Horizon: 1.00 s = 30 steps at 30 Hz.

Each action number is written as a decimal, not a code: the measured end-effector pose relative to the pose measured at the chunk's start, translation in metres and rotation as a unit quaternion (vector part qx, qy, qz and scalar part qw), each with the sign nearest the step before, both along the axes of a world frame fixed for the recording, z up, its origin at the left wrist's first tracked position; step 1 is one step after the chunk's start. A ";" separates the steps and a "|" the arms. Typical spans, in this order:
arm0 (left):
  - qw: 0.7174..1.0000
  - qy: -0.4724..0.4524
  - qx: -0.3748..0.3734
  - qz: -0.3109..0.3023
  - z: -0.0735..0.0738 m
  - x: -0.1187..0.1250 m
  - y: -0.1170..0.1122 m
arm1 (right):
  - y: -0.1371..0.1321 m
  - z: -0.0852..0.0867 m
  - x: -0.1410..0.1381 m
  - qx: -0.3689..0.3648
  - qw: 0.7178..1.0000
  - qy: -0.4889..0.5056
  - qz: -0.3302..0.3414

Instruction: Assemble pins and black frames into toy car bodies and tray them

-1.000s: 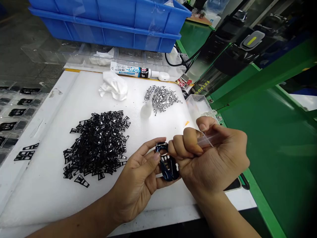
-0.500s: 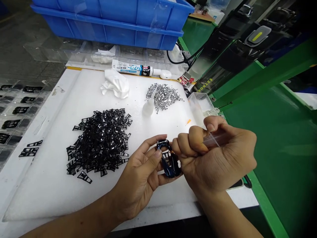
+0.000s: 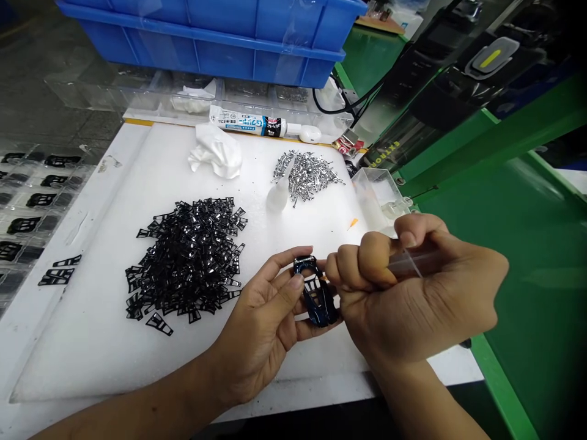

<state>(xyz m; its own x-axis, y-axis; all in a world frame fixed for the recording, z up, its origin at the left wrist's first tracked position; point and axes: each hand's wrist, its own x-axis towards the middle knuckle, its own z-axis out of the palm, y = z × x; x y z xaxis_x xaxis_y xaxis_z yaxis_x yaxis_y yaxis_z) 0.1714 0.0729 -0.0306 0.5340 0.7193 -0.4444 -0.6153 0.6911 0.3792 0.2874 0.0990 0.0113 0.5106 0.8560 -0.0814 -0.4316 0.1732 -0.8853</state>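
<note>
My left hand [image 3: 263, 321] holds a small glossy dark blue shell [image 3: 316, 296] between thumb and fingers, above the white foam mat [image 3: 114, 342]. My right hand [image 3: 413, 293] is closed round a clear syringe-like applicator [image 3: 410, 263], its tip at the top of the shell. A heap of black frame-shaped parts [image 3: 188, 260] lies just left of my left hand. Farther back sits a pile of small shiny metal pieces [image 3: 305, 171].
A crumpled white tissue [image 3: 215, 153], a glue tube [image 3: 261, 125] and a small white bottle [image 3: 277, 195] lie on the mat's far side. A clear plastic box [image 3: 373, 189] stands right. Blue crates [image 3: 215, 36] sit behind, a green bench [image 3: 518, 256] to the right, trays of black parts [image 3: 32, 195] left.
Both hands with the shell and applicator have drifted slightly right in the picture as the view shifted. The grip on each is unchanged.
</note>
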 end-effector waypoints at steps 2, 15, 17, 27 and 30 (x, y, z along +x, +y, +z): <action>1.000 -0.004 0.003 0.000 0.000 0.000 0.000 | -0.001 0.000 -0.002 0.017 1.000 -0.008 -0.008; 0.999 -0.006 0.038 0.010 0.001 0.001 -0.003 | 0.012 -0.016 0.036 -0.009 0.991 -0.127 0.031; 0.999 -0.003 0.034 0.012 0.001 0.001 -0.004 | 0.012 -0.013 0.040 -0.036 0.989 -0.118 0.080; 1.000 -0.009 0.015 0.008 0.001 0.002 -0.003 | -0.015 0.006 0.023 -0.022 0.988 0.053 0.145; 1.000 0.002 0.017 0.009 0.001 0.002 -0.002 | -0.016 0.000 0.021 -0.023 0.989 0.045 0.139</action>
<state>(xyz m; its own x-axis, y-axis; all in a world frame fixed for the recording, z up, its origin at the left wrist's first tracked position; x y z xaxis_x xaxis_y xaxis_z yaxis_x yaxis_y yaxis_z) 0.1737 0.0704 -0.0296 0.5196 0.7435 -0.4210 -0.6259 0.6666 0.4048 0.3080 0.0826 0.0115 0.2452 0.9565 -0.1581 -0.5335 -0.0031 -0.8458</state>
